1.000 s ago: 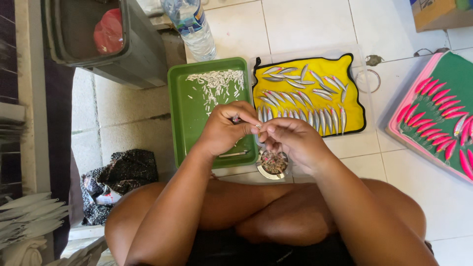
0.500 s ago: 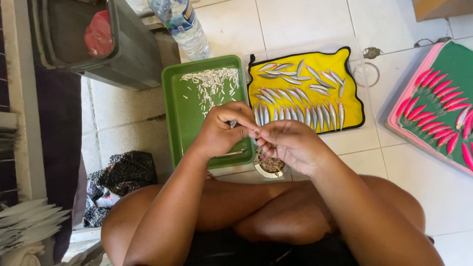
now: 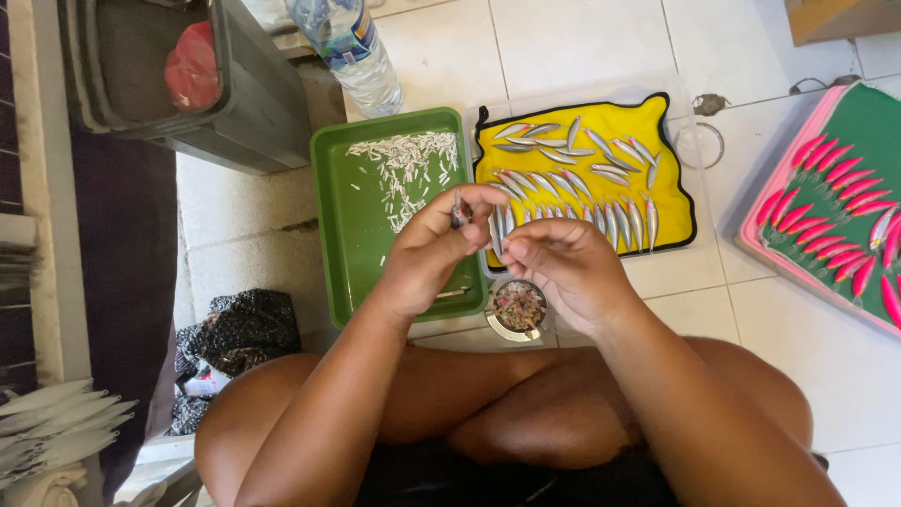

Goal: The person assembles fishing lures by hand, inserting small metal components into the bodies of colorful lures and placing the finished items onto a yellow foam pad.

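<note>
My left hand [image 3: 427, 252] and my right hand [image 3: 563, 268] meet over the floor, fingertips together on one small silver fish-shaped lure [image 3: 496, 230]. The left hand also pinches a small dark tool [image 3: 458, 214]. Just behind them lies a yellow cloth [image 3: 657, 122] covered with several silver lures in rows. A green tray [image 3: 343, 235] to the left holds a scatter of small white pieces [image 3: 404, 169]. Under my right hand stands a small round tin [image 3: 516, 308] of tiny mixed parts.
A pink-edged green mat [image 3: 882, 122] with several pink lures lies at the right. A plastic water bottle [image 3: 352, 47] and a grey bin [image 3: 253, 103] with something red inside stand at the back left. A black bag [image 3: 235, 329] lies near my left knee.
The view has shifted slightly. My hands stay joined on the lure, with only small finger movements.
</note>
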